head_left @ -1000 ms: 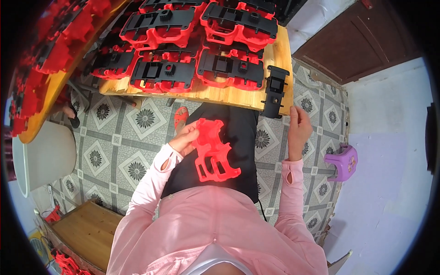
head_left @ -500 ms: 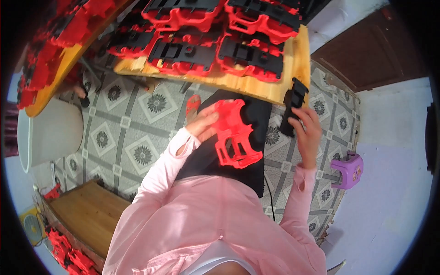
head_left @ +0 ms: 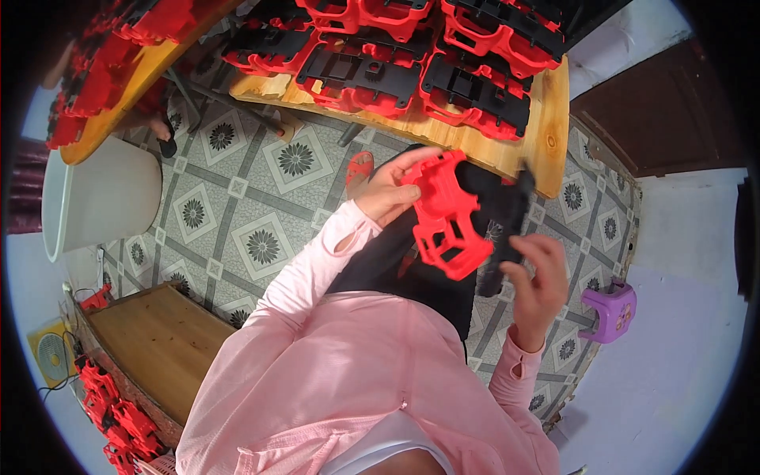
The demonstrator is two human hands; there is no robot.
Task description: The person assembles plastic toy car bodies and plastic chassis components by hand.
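Over my lap, my left hand [head_left: 388, 190] grips a red plastic frame [head_left: 448, 198] by its upper left side, thumb on the face and fingers behind. The frame has a solid recessed upper part and open windows lower down. Just to its right, my right hand [head_left: 540, 279] pinches a long, narrow black plastic part [head_left: 511, 229] between thumb and fingers. The black part is blurred and stands roughly upright beside the frame; whether the two touch, I cannot tell.
Ahead is a wooden table [head_left: 546, 119] with stacked red frames carrying black parts [head_left: 475, 95]. Another board with red pieces [head_left: 87, 95] is at the far left. A white tub [head_left: 103, 198], a wooden bench [head_left: 158, 340] and a purple stool [head_left: 611, 310] stand around me.
My right hand has brought the black part nearer to me and closer to the red frame. The red frame has turned slightly in my left hand. The whole view has shifted a little.
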